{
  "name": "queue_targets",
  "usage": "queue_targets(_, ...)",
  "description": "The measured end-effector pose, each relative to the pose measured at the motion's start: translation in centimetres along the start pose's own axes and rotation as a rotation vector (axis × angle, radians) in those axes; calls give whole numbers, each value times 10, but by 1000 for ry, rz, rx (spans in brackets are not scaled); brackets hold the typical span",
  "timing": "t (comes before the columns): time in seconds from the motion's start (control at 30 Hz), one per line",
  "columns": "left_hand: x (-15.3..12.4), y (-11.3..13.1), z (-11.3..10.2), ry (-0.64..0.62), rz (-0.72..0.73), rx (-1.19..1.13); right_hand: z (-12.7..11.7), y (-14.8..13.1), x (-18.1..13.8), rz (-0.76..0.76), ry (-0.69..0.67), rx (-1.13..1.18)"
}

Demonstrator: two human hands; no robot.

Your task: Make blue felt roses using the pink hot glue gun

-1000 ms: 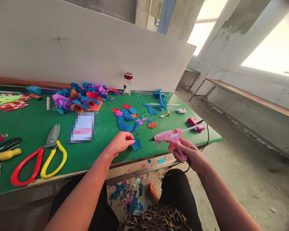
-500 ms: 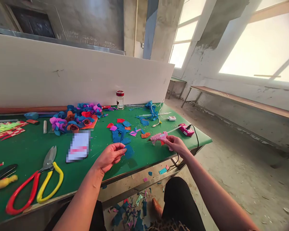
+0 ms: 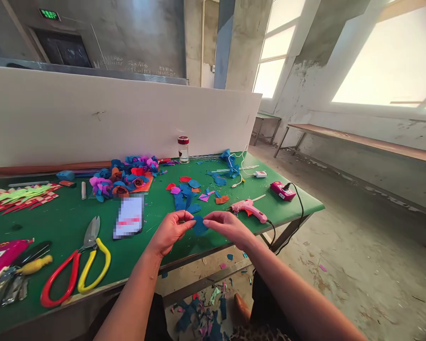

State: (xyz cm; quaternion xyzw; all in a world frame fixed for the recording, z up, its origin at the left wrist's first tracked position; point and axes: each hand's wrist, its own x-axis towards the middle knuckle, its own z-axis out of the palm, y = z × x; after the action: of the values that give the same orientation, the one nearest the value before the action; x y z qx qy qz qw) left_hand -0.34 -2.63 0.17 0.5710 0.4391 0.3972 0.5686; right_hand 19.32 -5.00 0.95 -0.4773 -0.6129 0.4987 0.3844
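Note:
Over the near edge of the green table (image 3: 64,222), my left hand (image 3: 172,229) and my right hand (image 3: 223,227) both pinch one small blue felt piece (image 3: 199,225), one from each side. A pink glue gun (image 3: 249,208) lies on the table just right of my right hand, its black cord running to a pink box (image 3: 281,190). Loose blue, red and pink felt scraps (image 3: 190,192) lie behind my hands.
Red and yellow handled shears (image 3: 78,263) lie at the front left. A heap of felt flowers (image 3: 124,176), a small jar (image 3: 183,149) and a white board (image 3: 92,113) stand at the back. Felt offcuts (image 3: 199,315) litter the floor under the table edge.
My right hand has put the glue gun down on the table and come left to take the blue felt piece that my left hand holds. The camera has tilted up.

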Motion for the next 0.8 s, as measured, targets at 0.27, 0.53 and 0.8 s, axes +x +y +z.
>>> queue_targets(0.27,-3,0,1,62,81,4,12,2,17,67,170,202)
queue_targets(0.53,-2,0,9,133,256,-115,6,-11,39,5,453,424)
queue_targets(0.8,-7,0,8,182,254,15,11,-21,42,-44,486,523)
